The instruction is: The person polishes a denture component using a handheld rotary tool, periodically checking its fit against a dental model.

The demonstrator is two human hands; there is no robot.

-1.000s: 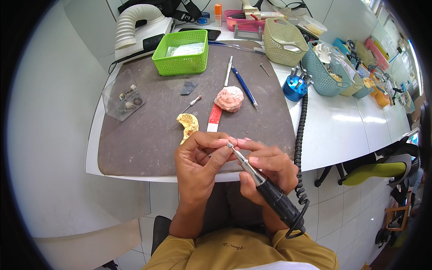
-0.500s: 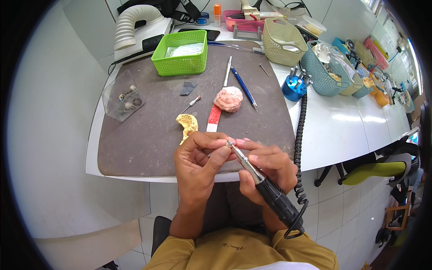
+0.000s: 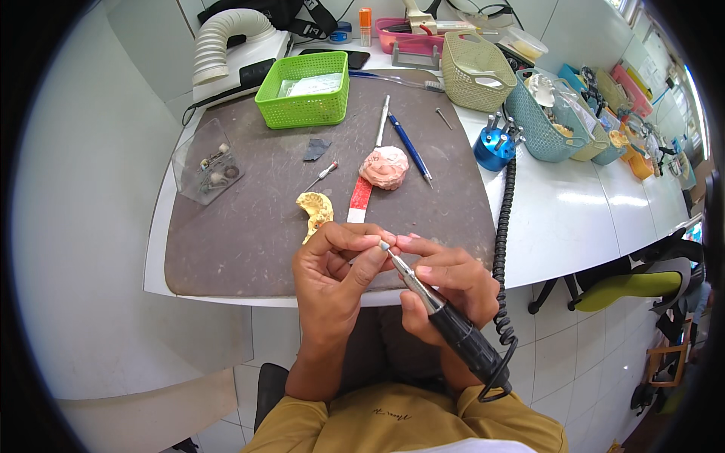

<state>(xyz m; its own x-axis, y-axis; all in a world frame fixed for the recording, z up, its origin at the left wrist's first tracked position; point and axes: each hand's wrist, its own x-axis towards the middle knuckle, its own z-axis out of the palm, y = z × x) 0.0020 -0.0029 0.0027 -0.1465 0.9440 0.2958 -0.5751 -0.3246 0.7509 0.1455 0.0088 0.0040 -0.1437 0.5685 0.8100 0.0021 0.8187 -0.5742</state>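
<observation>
In my left hand point(image 3: 328, 279), thumb and fingertips pinch a small pale piece point(image 3: 384, 244), its shape hard to make out. My right hand point(image 3: 453, 291) grips a black and silver rotary handpiece point(image 3: 461, 336), whose tip touches or nearly touches that piece. A coiled black cord point(image 3: 506, 226) runs beside it. Beyond my hands lie a yellow dental cast point(image 3: 316, 204), a pink putty mound point(image 3: 385, 166) over a red-and-white strip point(image 3: 360, 198), a small driver point(image 3: 327, 171) and a blue pen point(image 3: 404, 140).
The grey mat point(image 3: 226, 249) carries a clear parts box point(image 3: 208, 166) and green basket point(image 3: 302, 106). Behind are a hose unit point(image 3: 219, 45) and pink tray point(image 3: 389, 30). Right are a blue bur stand point(image 3: 495, 147), several baskets point(image 3: 544, 128) and a chair point(image 3: 627, 291).
Both hands have shifted only very slightly; the small piece and handpiece tip meet at a slightly different angle. The things on the mat have not moved.
</observation>
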